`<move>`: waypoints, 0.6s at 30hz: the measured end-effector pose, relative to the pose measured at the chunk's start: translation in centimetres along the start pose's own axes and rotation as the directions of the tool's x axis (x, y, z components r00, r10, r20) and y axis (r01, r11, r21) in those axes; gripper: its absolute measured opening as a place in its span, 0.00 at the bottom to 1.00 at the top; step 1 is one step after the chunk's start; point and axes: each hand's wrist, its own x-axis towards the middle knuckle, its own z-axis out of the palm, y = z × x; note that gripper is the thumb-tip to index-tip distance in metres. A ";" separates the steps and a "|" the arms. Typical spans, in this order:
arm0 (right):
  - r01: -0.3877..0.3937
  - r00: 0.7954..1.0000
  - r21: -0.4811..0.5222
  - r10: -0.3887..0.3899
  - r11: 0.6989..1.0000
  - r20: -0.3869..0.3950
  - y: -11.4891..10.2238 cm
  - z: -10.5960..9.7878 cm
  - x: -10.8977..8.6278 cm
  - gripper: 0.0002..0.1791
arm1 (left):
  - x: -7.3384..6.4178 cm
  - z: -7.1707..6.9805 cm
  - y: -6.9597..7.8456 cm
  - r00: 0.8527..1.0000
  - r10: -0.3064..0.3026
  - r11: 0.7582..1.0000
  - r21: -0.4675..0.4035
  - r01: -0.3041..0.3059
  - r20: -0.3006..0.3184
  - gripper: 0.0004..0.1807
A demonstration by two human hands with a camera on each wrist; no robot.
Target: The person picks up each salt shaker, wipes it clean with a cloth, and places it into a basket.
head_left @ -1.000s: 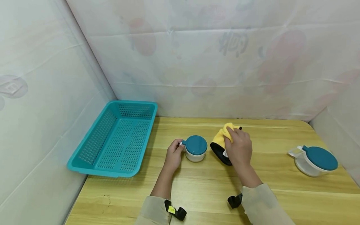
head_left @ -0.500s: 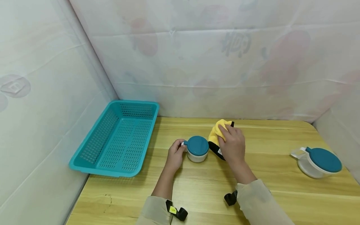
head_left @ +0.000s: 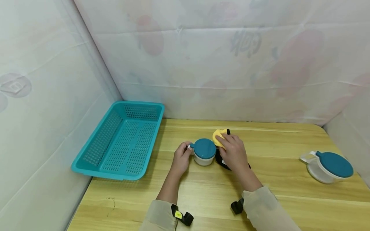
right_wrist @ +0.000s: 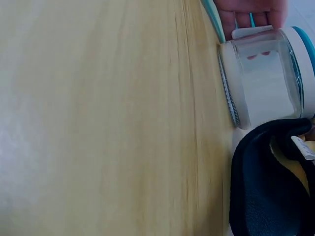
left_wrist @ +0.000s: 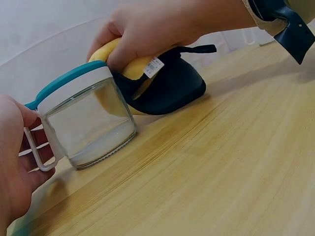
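A small glass seasoning jar point(head_left: 204, 149) with a teal lid and white collar stands upright on the table. My left hand point(head_left: 180, 159) grips its white handle point(left_wrist: 37, 150) from the left, fingers curled around it. In my right hand point(head_left: 234, 153) is a yellow cloth point(head_left: 218, 137) with a black side, bunched under the fingers. It lies against the jar's right side, and in the left wrist view its black part point(left_wrist: 170, 91) hangs low by the tabletop with a white tag showing. The right wrist view has the jar's clear wall point(right_wrist: 268, 78) right beside the cloth.
A second teal-lidded jar point(head_left: 332, 165) stands at the right, its handle pointing left. At the back left is a teal perforated basket point(head_left: 107, 175). The wooden table point(head_left: 202, 199) meets a fabric-covered wall point(head_left: 202, 64) behind.
My right hand has moved left and brought the cloth down against the jar's right side. The left hand keeps its grip on the handle, and the jar stays nearly in place.
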 end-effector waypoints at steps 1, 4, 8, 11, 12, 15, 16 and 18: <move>0.001 1.000 -0.002 -0.001 1.000 0.008 0.0 0.0 0.0 0.24 | 0.0 0.0 0.0 1.000 0.000 1.000 0.001 0.000 0.000 0.12; 0.022 0.999 -0.004 -0.021 1.000 0.048 0.1 0.0 0.0 0.23 | 0.0 0.0 -0.1 1.000 0.001 1.000 0.002 -0.001 0.000 0.12; 0.041 0.987 0.004 -0.041 0.999 0.157 0.4 -0.1 0.1 0.23 | 0.1 0.0 -0.1 1.000 0.003 1.000 -0.002 -0.003 0.006 0.12; 0.045 0.968 0.010 -0.046 0.999 0.248 0.7 -0.4 0.4 0.23 | 0.1 -0.1 -0.1 1.000 0.003 1.000 -0.003 -0.003 0.017 0.12; 0.050 0.961 0.014 -0.052 0.999 0.270 0.8 -0.4 0.6 0.23 | 0.1 -0.1 0.0 1.000 0.003 1.000 -0.002 -0.003 0.020 0.12; 0.073 0.941 0.015 -0.074 0.997 0.329 1.1 -0.6 1.2 0.24 | 0.1 -0.1 0.1 1.000 0.000 1.000 -0.007 0.000 0.020 0.11; 0.084 0.935 0.016 -0.084 0.996 0.344 1.2 -0.6 1.4 0.24 | 0.0 -0.1 0.1 1.000 -0.001 1.000 -0.011 0.001 0.018 0.11; 0.107 0.922 0.019 -0.106 0.994 0.372 1.5 -0.5 1.9 0.24 | 0.0 0.0 0.1 1.000 -0.004 1.000 -0.015 0.005 0.016 0.11</move>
